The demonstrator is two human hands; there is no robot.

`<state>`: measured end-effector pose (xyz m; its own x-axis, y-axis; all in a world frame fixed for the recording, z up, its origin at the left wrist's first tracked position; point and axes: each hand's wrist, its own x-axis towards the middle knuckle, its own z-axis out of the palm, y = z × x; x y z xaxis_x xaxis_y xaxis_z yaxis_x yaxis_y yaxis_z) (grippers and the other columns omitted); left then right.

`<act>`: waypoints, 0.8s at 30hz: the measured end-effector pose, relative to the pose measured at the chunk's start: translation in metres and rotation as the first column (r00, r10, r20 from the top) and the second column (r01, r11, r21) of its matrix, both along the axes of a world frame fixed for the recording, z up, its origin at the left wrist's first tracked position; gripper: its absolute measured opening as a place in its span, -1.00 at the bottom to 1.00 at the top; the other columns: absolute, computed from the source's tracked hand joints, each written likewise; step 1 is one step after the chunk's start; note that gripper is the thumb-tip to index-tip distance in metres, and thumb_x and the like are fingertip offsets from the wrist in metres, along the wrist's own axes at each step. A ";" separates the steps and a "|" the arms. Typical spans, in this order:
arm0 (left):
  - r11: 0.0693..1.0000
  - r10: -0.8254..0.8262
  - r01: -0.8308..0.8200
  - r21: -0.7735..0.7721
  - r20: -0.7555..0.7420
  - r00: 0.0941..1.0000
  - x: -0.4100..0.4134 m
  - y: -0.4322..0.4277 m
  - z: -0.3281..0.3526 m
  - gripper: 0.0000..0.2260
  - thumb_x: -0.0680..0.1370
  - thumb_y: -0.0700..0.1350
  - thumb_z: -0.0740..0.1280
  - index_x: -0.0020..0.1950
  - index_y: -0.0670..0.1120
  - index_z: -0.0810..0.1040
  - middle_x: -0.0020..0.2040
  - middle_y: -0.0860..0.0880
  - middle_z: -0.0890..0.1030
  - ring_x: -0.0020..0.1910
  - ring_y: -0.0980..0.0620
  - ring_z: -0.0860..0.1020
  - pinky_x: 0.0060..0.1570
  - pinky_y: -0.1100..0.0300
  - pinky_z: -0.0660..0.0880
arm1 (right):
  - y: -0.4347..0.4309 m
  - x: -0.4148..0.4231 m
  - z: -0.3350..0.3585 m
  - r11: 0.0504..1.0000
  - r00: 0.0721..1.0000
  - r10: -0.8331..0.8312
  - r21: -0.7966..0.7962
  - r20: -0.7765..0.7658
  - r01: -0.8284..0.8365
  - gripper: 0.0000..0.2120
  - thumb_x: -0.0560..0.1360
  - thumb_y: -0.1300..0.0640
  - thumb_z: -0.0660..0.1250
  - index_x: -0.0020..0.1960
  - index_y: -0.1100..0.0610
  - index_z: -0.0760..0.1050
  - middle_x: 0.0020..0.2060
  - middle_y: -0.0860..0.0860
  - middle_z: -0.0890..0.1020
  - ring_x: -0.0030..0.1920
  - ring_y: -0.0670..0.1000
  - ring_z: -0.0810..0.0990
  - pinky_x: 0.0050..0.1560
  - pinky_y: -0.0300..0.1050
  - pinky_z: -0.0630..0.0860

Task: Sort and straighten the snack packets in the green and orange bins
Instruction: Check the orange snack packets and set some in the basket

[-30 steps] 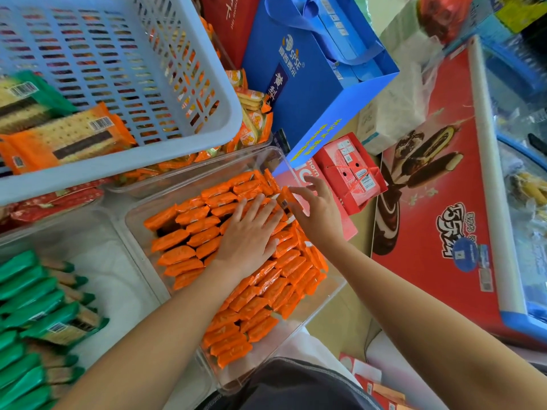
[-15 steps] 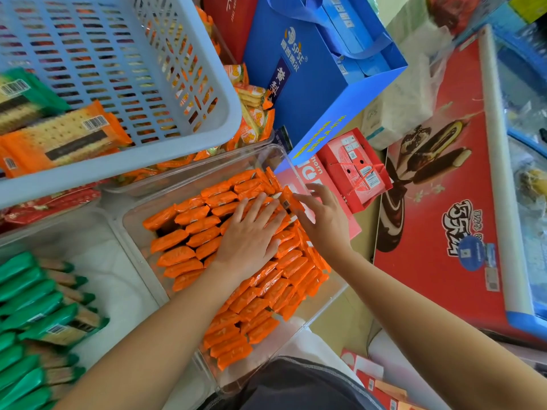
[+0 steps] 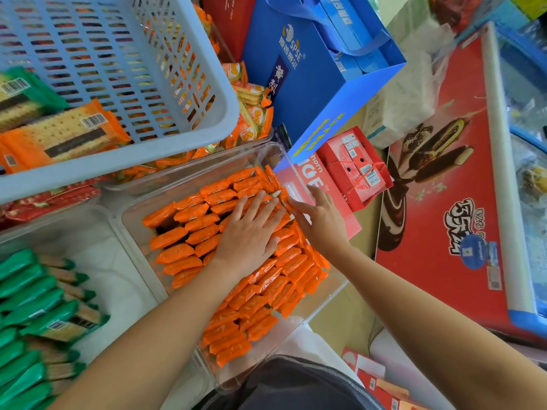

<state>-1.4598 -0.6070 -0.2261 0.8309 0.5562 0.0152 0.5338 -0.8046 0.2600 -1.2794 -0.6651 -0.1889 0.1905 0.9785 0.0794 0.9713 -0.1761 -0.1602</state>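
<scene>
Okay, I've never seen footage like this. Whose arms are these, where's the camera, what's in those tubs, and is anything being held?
No machine: a person wears one camera on the head, looking down at their own bare arms. The left hand lies flat on rows of orange packets in a clear tub. The right hand touches packets at that tub's right side with straight fingers; neither hand grips anything. Green packets lie in the tub to the left. A pale basket sits above.

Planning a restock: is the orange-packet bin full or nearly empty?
Mostly full: rows of orange packets cover most of the clear bin.
</scene>
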 end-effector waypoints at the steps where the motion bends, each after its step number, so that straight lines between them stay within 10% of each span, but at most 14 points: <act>1: 1.000 -0.001 0.001 0.004 -0.008 1.000 0.000 0.000 0.000 -0.47 0.65 0.16 0.04 0.59 0.01 0.14 0.60 -0.08 0.10 0.59 -0.15 -0.05 0.52 -0.19 -0.07 | 0.001 -0.001 0.002 1.000 1.000 0.005 -0.017 -0.007 -0.005 -0.80 0.53 0.08 0.39 0.14 0.04 0.66 0.22 0.23 0.55 0.19 0.26 0.56 -0.07 0.13 0.61; 12: 0.996 -0.080 0.079 0.032 0.030 0.996 -0.014 -0.028 0.004 -0.43 0.59 0.14 -0.04 0.55 -0.03 0.27 0.57 -0.13 0.20 0.56 -0.18 0.13 0.47 -0.25 0.15 | -0.047 -0.005 0.023 0.999 0.998 -0.037 -0.018 -0.053 0.036 -0.88 0.40 0.07 0.52 -0.16 0.09 0.62 0.29 0.17 0.49 0.26 0.18 0.50 0.04 0.09 0.54; 24: 0.993 -0.117 0.119 0.028 -0.048 0.992 -0.028 -0.043 -0.009 -0.45 0.62 0.17 -0.11 0.60 0.04 0.12 0.61 -0.10 0.03 0.59 -0.16 -0.06 0.52 -0.21 -0.09 | -0.034 -0.019 0.014 0.988 0.988 -0.145 -0.055 -0.058 0.142 -0.95 0.34 0.26 0.48 -0.29 0.17 0.64 0.21 0.22 0.56 0.20 0.26 0.53 0.00 0.13 0.57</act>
